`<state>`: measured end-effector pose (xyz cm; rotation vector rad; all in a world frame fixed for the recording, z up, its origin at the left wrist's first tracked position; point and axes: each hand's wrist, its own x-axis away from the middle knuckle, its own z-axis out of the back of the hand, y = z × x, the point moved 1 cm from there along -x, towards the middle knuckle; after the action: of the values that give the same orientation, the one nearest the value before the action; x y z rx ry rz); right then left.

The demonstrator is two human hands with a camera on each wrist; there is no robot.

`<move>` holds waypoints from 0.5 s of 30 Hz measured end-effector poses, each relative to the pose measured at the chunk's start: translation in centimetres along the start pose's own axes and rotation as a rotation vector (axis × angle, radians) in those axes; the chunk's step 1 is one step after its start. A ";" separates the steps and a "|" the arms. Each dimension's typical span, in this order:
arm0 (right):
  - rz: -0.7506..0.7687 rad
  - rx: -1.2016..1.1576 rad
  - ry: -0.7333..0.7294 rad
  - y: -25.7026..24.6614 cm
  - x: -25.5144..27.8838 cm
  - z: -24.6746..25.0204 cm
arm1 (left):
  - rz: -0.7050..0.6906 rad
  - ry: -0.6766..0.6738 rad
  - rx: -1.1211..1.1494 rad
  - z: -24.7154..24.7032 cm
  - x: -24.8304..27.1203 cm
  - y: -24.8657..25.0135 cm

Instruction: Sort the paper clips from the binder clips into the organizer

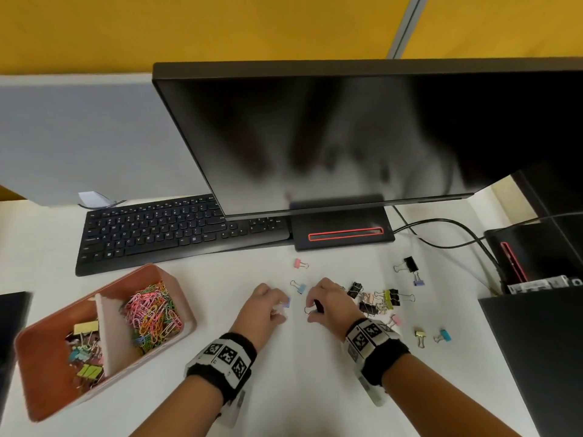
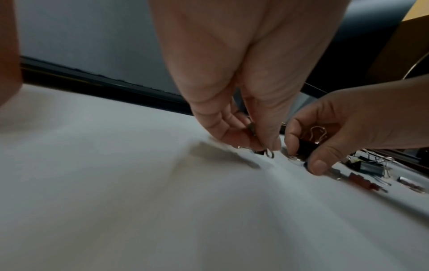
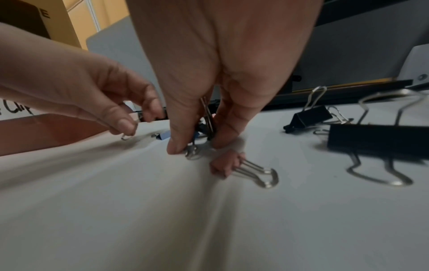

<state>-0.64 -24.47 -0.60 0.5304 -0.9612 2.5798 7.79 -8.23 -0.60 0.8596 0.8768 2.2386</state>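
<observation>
A pink organizer (image 1: 184, 323) stands at the left, with coloured paper clips (image 1: 153, 312) in its far compartment and binder clips (image 1: 85, 351) in the near one. In the middle of the table my left hand (image 1: 281, 305) pinches a small blue binder clip (image 1: 287, 301) by its wire handle, low over the cloth. Just to its right, my right hand (image 1: 313, 308) pinches a black binder clip (image 1: 318, 305) between thumb and fingers. The right wrist view shows that black clip (image 3: 205, 128) upright in the right hand (image 3: 195, 145), and the blue clip (image 3: 163, 136) beyond it.
Several loose binder clips (image 1: 378, 302) lie right of my right hand, others farther out (image 1: 410, 264), and a pink one (image 3: 226, 165) near the right palm. A keyboard (image 1: 164, 231), monitor (image 1: 347, 137) and cables (image 1: 448, 234) line the back. A black box (image 1: 536, 357) stands at right.
</observation>
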 end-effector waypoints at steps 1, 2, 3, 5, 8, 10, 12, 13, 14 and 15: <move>-0.007 -0.007 0.001 0.1 -0.1 0.0 | 0.011 -0.011 -0.014 0.0 -0.5 0.2; -0.017 -0.010 0.004 0.1 -0.1 0.0 | 0.020 -0.025 -0.047 0.0 -1.0 0.3; -0.023 -0.012 0.011 0.1 -0.1 0.0 | 0.033 -0.038 -0.092 -0.1 -1.4 0.3; -0.019 -0.027 0.036 0.0 -0.1 0.1 | 0.053 -0.049 -0.166 -0.1 -1.9 0.3; 0.016 -0.119 0.092 -0.3 -0.2 0.8 | 0.049 -0.029 -0.209 -0.2 -2.1 0.2; 0.030 -0.178 0.130 -0.8 -0.8 1.3 | 0.039 -0.012 -0.213 -0.2 -2.0 0.1; 0.038 -0.191 0.152 -1.5 -1.8 1.3 | 0.039 0.002 -0.224 0.0 -1.8 -0.1; 0.034 -0.180 0.148 -1.7 -2.3 1.1 | 0.045 0.011 -0.231 0.1 -1.7 -0.3; 0.022 -0.160 0.128 -2.0 -2.7 0.8 | 0.055 0.026 -0.238 0.2 -1.5 -0.5; 0.010 -0.138 0.103 -2.2 -3.1 0.4 | 0.071 0.043 -0.244 0.3 -1.4 -0.7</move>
<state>3.11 -23.77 -0.51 0.3531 -1.0987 2.4986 9.06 -8.65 -1.41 0.7415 0.5833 2.3719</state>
